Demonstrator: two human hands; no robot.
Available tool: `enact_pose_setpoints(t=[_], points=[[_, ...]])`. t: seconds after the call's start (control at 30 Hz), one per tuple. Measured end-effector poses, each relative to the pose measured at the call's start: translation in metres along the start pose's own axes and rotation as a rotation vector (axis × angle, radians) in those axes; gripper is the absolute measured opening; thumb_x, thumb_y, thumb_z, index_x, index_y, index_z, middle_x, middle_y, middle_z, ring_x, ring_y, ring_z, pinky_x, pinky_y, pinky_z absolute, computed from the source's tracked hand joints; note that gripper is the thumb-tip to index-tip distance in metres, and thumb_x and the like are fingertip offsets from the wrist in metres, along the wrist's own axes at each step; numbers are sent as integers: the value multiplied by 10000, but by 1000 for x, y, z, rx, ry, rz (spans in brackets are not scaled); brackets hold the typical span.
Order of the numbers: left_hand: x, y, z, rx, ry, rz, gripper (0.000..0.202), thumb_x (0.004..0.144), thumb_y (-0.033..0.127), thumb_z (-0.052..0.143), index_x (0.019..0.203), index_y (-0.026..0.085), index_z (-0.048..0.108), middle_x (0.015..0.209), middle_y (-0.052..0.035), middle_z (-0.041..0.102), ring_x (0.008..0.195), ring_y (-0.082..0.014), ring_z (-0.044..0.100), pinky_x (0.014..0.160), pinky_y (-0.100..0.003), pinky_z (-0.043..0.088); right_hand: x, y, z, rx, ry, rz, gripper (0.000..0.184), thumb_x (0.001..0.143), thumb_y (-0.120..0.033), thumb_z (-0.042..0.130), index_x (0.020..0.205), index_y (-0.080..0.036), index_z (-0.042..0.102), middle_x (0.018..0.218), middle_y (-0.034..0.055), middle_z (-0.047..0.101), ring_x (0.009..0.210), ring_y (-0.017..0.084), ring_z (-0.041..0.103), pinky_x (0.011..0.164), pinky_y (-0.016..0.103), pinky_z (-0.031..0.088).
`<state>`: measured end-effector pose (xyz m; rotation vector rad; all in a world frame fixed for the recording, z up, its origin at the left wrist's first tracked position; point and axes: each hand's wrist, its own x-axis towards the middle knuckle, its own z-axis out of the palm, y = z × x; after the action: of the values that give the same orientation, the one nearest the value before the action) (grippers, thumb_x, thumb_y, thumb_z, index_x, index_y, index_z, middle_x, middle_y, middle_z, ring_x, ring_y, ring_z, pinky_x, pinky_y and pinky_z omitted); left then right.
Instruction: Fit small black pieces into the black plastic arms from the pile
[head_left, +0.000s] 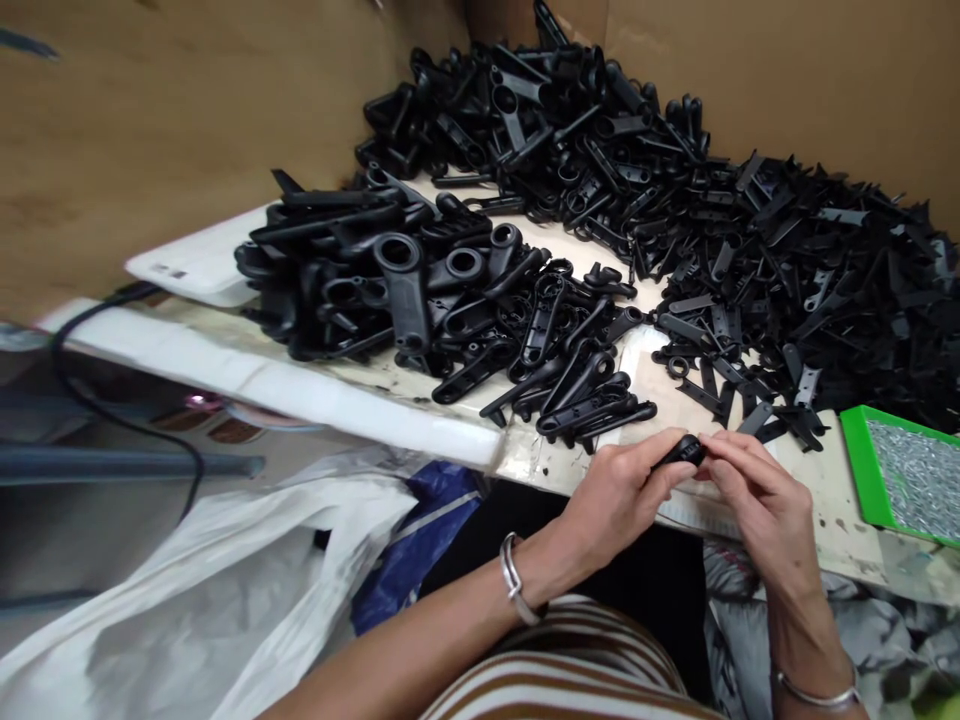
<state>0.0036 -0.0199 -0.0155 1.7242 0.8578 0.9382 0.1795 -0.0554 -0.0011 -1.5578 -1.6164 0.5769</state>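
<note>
Between my two hands is a black plastic part (687, 450) with a rounded end, held just over the table's front edge. My left hand (626, 490) is closed around it, thumb and fingers pinching it from the left. The fingertips of my right hand (765, 495) are pressed together at the part's right end; whether they pinch a small piece there is hidden. Just beyond my hands lie black plastic handles with ring ends (592, 385). Farther right is a heap of flat black plastic strips (795, 260).
A green tray (862, 465) of small shiny metal pieces stands at the right. More black parts (525, 110) are piled at the back against cardboard walls (787, 70). A white flat device (202, 260) with a black cable (97, 400) sits left. A white bag (300, 540) hangs below the edge.
</note>
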Motion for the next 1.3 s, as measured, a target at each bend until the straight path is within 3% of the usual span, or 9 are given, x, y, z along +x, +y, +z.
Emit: enact_pose_setpoints(t=[0.2,0.4,0.5,0.63,0.8,0.87,0.97,1.17,1.3], points=[[-3,0,6,85,51,125,235,970,203,453,1121,143,622,606,32,623,460,-85,549,483,-177,440,-1,4,11,155,-135,223,324,908,-453,570,1074,-250,762,1017,49,769,887,227,723,779,357,611],[-4,0,-13,565,251,380,253,976,138,443,1207,106,540,780,-25,727,606,-105,665,540,-204,461,32,0,13,112,-287,138,343,922,-445,545,1137,-251,730,1020,32,764,844,198,723,765,337,603],[-5,3,-34,916,384,520,305,922,64,499,1222,91,547,880,-58,745,736,-141,690,606,-258,451,63,2,4,-168,-200,-3,334,935,-391,536,1178,-225,695,1069,63,744,920,220,703,845,380,570],[-1,0,-53,1162,457,476,260,897,89,541,1141,116,624,1014,-96,738,911,-226,656,775,-361,426,95,3,10,-703,-161,-223,301,915,-278,573,1193,-188,649,1166,125,674,1052,288,636,873,431,527],[11,-9,-60,1259,496,357,280,933,183,534,1196,152,627,1092,-116,717,949,-253,622,822,-407,366,107,6,22,-776,-246,-280,233,918,-223,567,1125,-165,656,1081,131,683,982,279,657,797,409,546],[14,-9,-63,1224,481,292,303,951,220,515,1236,178,610,1144,-121,702,997,-270,616,854,-428,354,104,9,13,-662,-183,-329,233,923,-219,559,1125,-175,668,1092,119,694,1003,260,661,867,415,538],[17,-7,-69,1181,447,235,347,952,238,507,1289,198,578,1200,-125,684,1057,-305,605,902,-473,342,91,18,-18,-503,71,-314,275,910,-253,584,1164,-200,675,1139,97,695,982,222,665,905,406,541],[21,-5,-80,1191,404,247,367,937,277,533,1297,216,566,1178,-130,694,1091,-350,605,1003,-574,310,33,46,-77,-148,636,67,385,822,-366,684,1171,-203,692,1019,66,717,820,182,670,761,404,600],[25,-1,-76,1209,417,301,292,943,295,529,1228,278,593,1122,-80,716,1080,-326,610,1060,-608,277,0,62,-78,-69,652,176,401,780,-376,722,1139,-198,713,1021,69,727,773,172,665,725,389,598]])
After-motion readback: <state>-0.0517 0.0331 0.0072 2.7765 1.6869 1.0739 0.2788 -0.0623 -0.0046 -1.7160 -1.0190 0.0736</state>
